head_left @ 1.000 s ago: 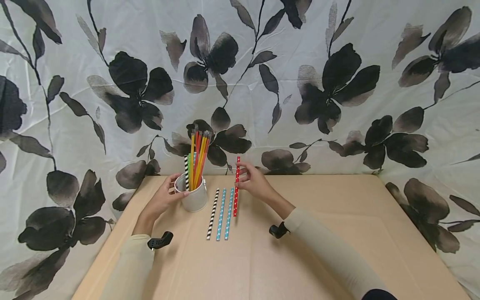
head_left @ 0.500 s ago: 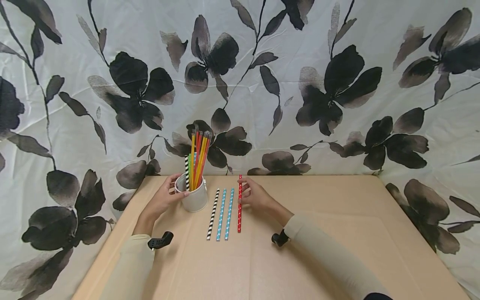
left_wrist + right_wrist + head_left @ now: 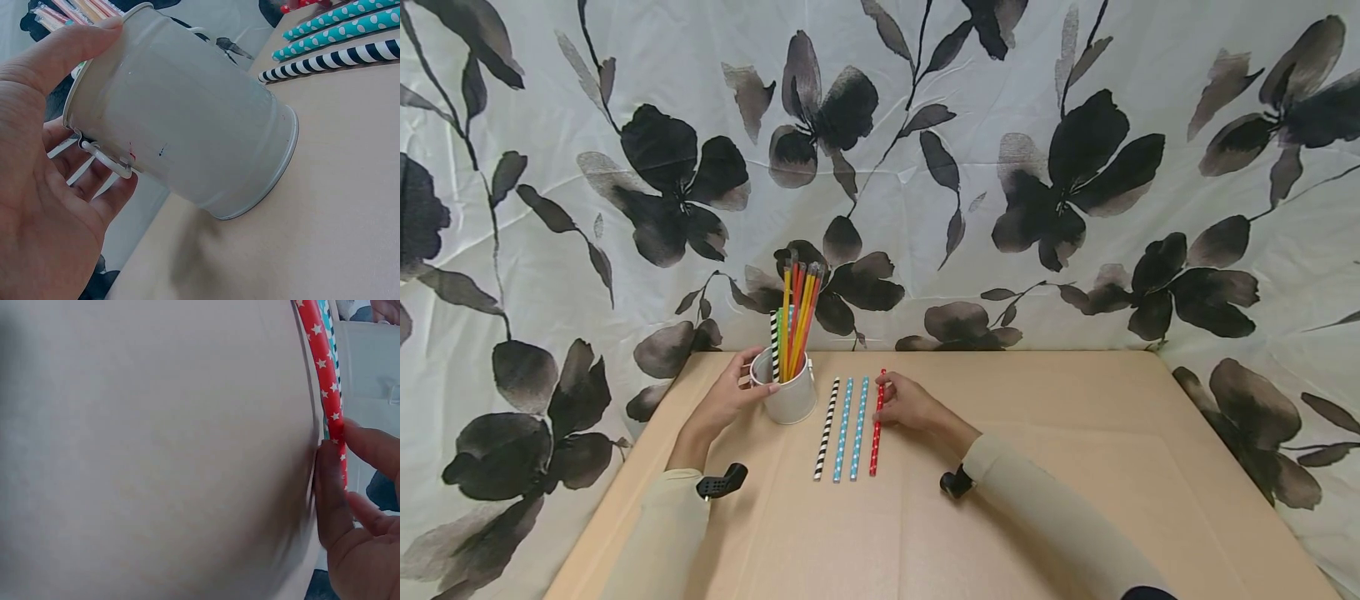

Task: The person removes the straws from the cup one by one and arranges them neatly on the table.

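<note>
My left hand (image 3: 722, 406) holds a small white metal pail (image 3: 792, 405) by its rim, thumb on the near side and fingers round the back. Pencils in yellow and red (image 3: 797, 325) stand in the pail with a few patterned straws, among them a black-and-white striped straw (image 3: 774, 346). With thumb and fingers, my right hand (image 3: 917, 408) pinches a red paper straw with white stars (image 3: 322, 365). This straw is low at the tabletop, right of two blue dotted straws (image 3: 843, 429) and a black-and-white striped straw (image 3: 826, 429), which lie side by side.
The light wooden table (image 3: 1037, 500) extends to the right and toward me. Behind its far edge hangs a white cloth (image 3: 955, 275) with dark flowers. The pail's white handle (image 3: 106, 159) hangs at its side.
My right hand has brought the red straw down and toward me, roughly level with the row of straws. The left hand and the pail have stayed in place.
</note>
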### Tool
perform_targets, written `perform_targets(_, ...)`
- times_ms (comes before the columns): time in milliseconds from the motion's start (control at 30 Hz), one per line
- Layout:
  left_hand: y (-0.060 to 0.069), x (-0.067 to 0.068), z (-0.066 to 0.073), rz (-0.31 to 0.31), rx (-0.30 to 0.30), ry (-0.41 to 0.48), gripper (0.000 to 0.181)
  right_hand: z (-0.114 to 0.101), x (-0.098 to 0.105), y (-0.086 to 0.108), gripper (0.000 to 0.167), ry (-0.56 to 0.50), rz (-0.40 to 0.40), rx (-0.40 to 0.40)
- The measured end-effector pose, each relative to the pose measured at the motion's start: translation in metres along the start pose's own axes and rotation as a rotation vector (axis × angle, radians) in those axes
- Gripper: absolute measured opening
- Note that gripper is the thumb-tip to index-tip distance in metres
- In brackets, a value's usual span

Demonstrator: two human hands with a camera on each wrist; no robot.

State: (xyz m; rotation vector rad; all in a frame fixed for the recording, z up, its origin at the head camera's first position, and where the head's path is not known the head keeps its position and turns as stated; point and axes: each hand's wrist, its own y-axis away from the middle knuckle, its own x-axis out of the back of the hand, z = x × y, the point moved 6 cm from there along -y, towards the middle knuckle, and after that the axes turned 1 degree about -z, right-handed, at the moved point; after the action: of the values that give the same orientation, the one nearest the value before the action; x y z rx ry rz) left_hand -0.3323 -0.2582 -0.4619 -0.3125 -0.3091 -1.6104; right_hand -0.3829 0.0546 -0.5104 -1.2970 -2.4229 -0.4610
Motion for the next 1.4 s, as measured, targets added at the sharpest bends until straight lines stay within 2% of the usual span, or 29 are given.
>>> perform_targets(167, 0.001, 0.0, 0.001, 0.001, 0.0, -0.004, 0.089, -0.003, 0.0, -0.001, 0.062, 0.128, 0.022, -0.017)
perform_targets(333, 0.003, -0.001, 0.003, -0.002, -0.009, 0.009, 0.09, -0.004, -0.001, -0.001, 0.05, 0.203, 0.013, -0.007)
perform_targets(567, 0.003, -0.001, 0.004, -0.006, -0.001, 0.01, 0.09, -0.007, -0.003, 0.0, 0.044, 0.205, -0.038, 0.003)
perform_targets(767, -0.001, 0.0, 0.002, -0.005, 0.005, 0.002, 0.091, -0.008, -0.001, 0.0, 0.044, 0.218, -0.036, -0.002)
perform_targets(1067, -0.001, 0.0, 0.004, -0.009, -0.002, 0.004, 0.091, -0.013, -0.003, 0.001, 0.043, 0.229, -0.071, 0.038)
perform_targets(1167, 0.002, -0.001, 0.01, -0.018, 0.005, 0.028, 0.089, -0.013, -0.003, 0.001, 0.042, 0.212, -0.077, 0.022)
perform_targets(1367, 0.003, -0.001, 0.009, -0.024, -0.006, 0.056, 0.088, -0.012, -0.001, 0.003, 0.042, 0.184, -0.081, -0.006)
perform_targets(1400, 0.0, -0.001, 0.005, -0.022, -0.009, 0.053, 0.088, -0.012, 0.0, 0.003, 0.041, 0.179, -0.083, -0.009)
